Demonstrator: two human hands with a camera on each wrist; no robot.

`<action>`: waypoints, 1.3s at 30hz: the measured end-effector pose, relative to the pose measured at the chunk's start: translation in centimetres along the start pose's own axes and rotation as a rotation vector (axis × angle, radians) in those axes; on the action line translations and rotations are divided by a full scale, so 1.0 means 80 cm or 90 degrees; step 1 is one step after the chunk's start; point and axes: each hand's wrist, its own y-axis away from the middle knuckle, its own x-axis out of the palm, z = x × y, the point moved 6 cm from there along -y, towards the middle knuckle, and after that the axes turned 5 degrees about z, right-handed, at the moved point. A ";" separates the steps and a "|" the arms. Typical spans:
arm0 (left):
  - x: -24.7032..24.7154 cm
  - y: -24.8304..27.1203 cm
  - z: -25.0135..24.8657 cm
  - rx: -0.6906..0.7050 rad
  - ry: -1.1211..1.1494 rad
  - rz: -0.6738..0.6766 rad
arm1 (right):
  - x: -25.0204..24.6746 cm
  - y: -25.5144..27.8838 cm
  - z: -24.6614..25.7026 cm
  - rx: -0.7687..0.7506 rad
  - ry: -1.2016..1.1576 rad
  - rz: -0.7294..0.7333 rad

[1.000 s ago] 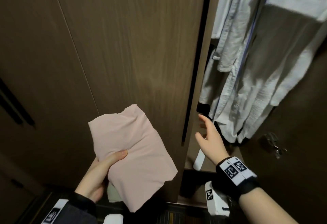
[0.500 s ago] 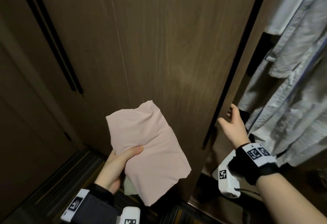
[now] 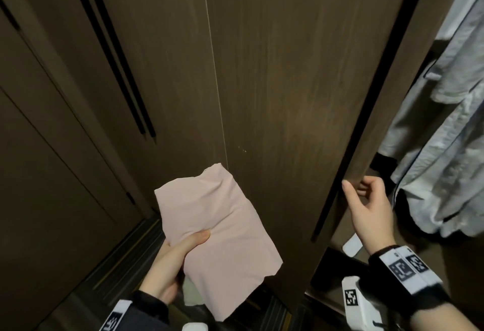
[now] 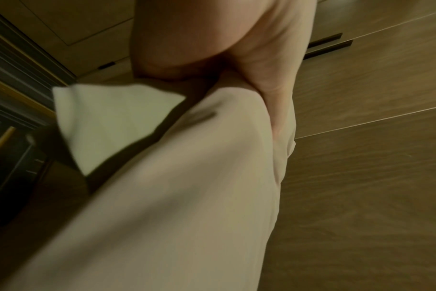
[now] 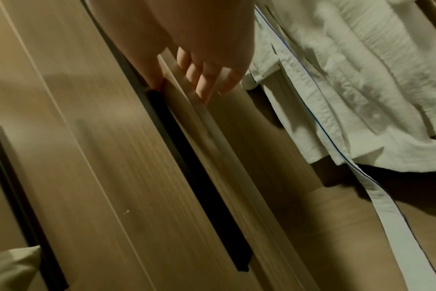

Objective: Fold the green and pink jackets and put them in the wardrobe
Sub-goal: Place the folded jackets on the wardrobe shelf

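Brown wardrobe door (image 3: 288,95) fills my view, with pale hanging clothes (image 3: 445,147) in the open gap right. My right hand (image 3: 369,207) curls round its edge; my left hand (image 3: 170,265) pinches the folded pink jacket (image 3: 222,226), green jacket (image 4: 107,122) beneath.

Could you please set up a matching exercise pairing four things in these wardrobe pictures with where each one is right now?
Things:
1. pink jacket
2. green jacket
3. right hand
4. pale hanging clothes

Places:
a. at the edge of the wardrobe door
b. folded, on top in the left hand
c. inside the open wardrobe, on the right
d. peeking out beneath the other folded garment

Pairs: 1-b, 2-d, 3-a, 4-c
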 end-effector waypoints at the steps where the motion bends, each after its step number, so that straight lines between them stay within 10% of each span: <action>1: -0.009 0.006 -0.001 -0.004 -0.007 0.000 | 0.001 0.009 0.005 0.000 0.003 -0.008; 27: -0.206 0.116 0.001 0.006 -0.038 -0.104 | 0.155 0.216 0.173 -0.127 0.107 0.168; 39: -0.248 0.145 0.025 -0.023 0.027 -0.078 | 0.260 0.287 0.162 -0.193 0.063 0.584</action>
